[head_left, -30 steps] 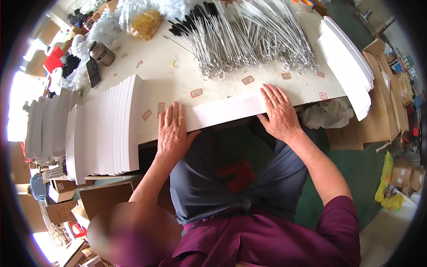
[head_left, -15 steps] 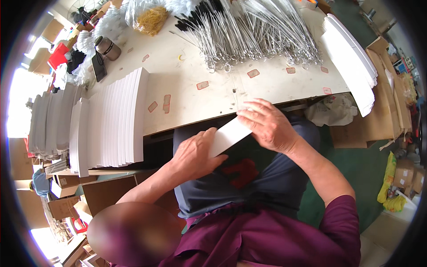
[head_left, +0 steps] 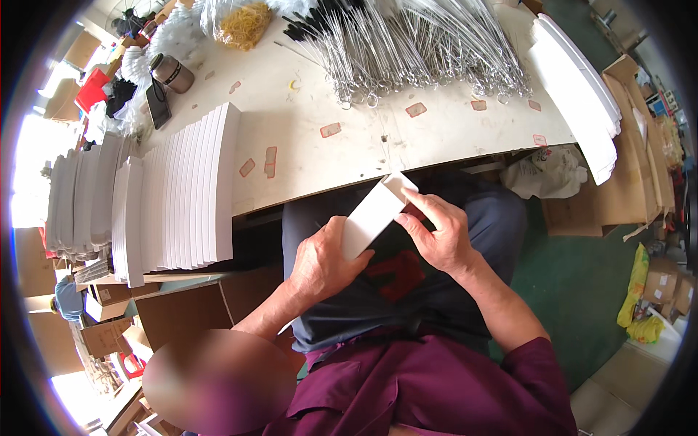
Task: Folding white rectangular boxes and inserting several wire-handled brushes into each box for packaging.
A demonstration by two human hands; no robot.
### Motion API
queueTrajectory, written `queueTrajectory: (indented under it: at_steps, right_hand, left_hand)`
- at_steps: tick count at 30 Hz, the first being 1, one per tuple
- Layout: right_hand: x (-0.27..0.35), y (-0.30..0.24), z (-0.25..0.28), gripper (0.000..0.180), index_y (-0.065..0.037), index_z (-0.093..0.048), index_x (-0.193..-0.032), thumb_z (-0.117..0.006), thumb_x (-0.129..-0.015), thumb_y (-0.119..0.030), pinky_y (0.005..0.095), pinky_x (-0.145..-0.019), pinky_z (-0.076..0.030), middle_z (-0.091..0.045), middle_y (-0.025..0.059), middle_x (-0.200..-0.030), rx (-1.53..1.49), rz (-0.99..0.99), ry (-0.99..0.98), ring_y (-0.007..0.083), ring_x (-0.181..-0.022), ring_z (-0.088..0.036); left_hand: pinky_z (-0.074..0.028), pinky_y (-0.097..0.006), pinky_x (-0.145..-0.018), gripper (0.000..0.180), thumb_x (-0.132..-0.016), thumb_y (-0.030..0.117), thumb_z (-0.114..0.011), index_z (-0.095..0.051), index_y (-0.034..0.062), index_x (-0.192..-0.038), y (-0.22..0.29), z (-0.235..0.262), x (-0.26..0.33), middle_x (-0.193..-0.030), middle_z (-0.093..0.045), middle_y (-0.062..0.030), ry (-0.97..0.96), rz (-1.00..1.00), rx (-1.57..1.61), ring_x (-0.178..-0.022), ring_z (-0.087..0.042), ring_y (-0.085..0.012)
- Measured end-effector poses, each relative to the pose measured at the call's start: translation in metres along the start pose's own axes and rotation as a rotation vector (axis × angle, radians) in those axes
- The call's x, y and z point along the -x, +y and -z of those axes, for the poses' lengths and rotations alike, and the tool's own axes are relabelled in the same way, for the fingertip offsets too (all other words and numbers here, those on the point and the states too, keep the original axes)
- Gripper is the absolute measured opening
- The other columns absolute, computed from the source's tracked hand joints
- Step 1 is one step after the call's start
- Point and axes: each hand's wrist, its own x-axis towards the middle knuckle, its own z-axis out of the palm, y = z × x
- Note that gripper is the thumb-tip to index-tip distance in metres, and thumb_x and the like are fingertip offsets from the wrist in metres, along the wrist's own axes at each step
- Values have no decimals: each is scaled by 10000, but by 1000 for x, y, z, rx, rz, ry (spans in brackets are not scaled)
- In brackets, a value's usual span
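A long, narrow white cardboard box (head_left: 373,220) is tilted above my lap, its far end up near the table edge. My left hand (head_left: 325,260) is closed around the near part, thumb along the lower side. At the far end a flap stands up, and my right hand (head_left: 440,234) has its index finger at that flap and its thumb on the box's side edge. The other right fingers are curled. To the left on the table stands a row of similar white boxes (head_left: 190,189), beside a stack of flat white pieces (head_left: 80,200).
Thin metal brushes with ring ends (head_left: 429,54) lie piled at the table's (head_left: 313,156) far side. A bottle (head_left: 173,74), a phone (head_left: 157,105) and a bag of yellow bands (head_left: 244,29) are farther left. White sheets (head_left: 574,94) overhang the right edge above an open carton (head_left: 618,167).
My right hand has drawn back from over the box's far end, and a raised flap shows there. The box has turned slightly more upright in view; my left hand keeps its hold.
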Motion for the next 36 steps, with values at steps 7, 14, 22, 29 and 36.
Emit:
queueTrajectory:
  at_steps: [7,14,22,29,36]
  right_hand:
    - [20,-9,-24,249,51,-745,-1039,-727,-988,-192,302,-619,-521,-739,135,-806,-426,-461,-189,123,-703,-666]
    - [16,-20,-29,210,52,-752,-999,-718,-984,-155,309,-602,-512,-736,142,-797,-443,-460,-370,136,-667,-663]
    - [25,-29,-48,294,40,-680,-1196,-743,-961,-124,293,-696,-579,-764,143,-921,-358,-309,-79,159,-780,-735]
    - [35,-31,-47,341,49,-640,-1253,-740,-970,-112,307,-774,-600,-762,126,-992,-527,-640,-159,146,-888,-733]
    - [26,-35,-46,261,45,-715,-1155,-711,-966,-135,367,-685,-583,-742,202,-910,32,-93,-140,359,-797,-726]
  left_hand:
    - [-588,-465,-860,725,-779,273,-859,-483,47,-1356,-6,-14,3,-1055,-715,-241,93,-96,90,-995,-723,-414]
    - [-594,-475,-823,692,-777,231,-833,-478,113,-1360,-3,-18,-3,-1091,-727,-209,80,-59,175,-986,-730,-400]
    - [-600,-470,-811,644,-785,227,-814,-498,123,-1337,-7,-20,-1,-1097,-725,-204,92,-65,217,-977,-732,-396]
    - [-606,-480,-782,522,-812,215,-790,-516,118,-1246,-13,-29,-2,-1096,-714,-208,75,-86,158,-955,-728,-411]
    - [-604,-500,-782,689,-807,238,-810,-442,37,-1354,-15,-33,-1,-1007,-730,-244,140,-18,203,-898,-742,-415]
